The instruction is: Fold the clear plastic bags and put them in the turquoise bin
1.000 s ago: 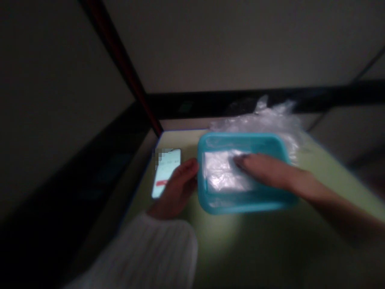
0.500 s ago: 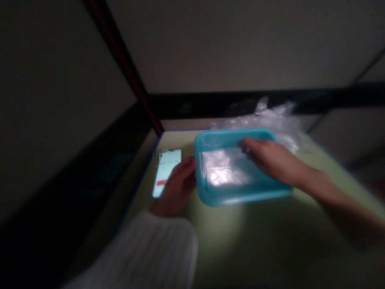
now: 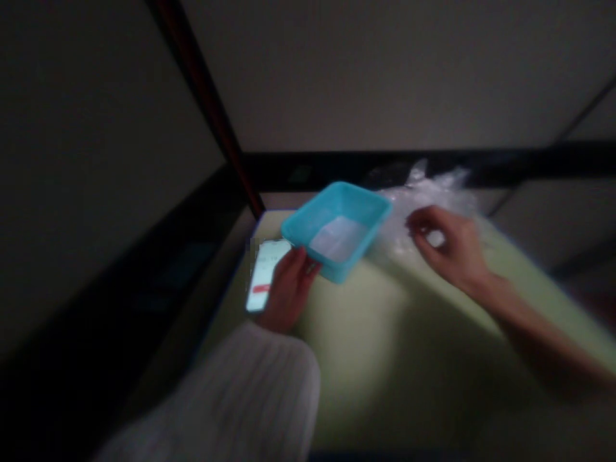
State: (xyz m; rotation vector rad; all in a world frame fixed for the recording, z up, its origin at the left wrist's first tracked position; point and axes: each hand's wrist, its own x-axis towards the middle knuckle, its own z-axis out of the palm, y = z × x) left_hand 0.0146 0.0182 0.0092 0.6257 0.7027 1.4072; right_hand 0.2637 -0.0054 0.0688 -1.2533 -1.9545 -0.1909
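A turquoise plastic tray (image 3: pixel 373 221) is tilted and turned cornerwise above the table, with my left hand (image 3: pixel 289 289) gripping its near left corner. On the tray's floor lies a pale, whitish sheet (image 3: pixel 339 237), too blurred to name. To the right of the tray and apart from it is my right hand (image 3: pixel 452 247), thumb and fingers curled together in a pinch. Whatever is between those fingertips, if anything, I cannot make out. Behind that hand spreads crumpled clear plastic (image 3: pixel 433 192).
A phone (image 3: pixel 262 276) with a lit screen lies by my left hand, partly covered by it. The yellow-green table (image 3: pixel 346 359) has a blue edge. A wall (image 3: pixel 385 77) with a dark band stands behind, and the light is dim.
The tray has turned cornerwise and moved back and left in my left hand. My right hand has come out from over the tray to its right side.
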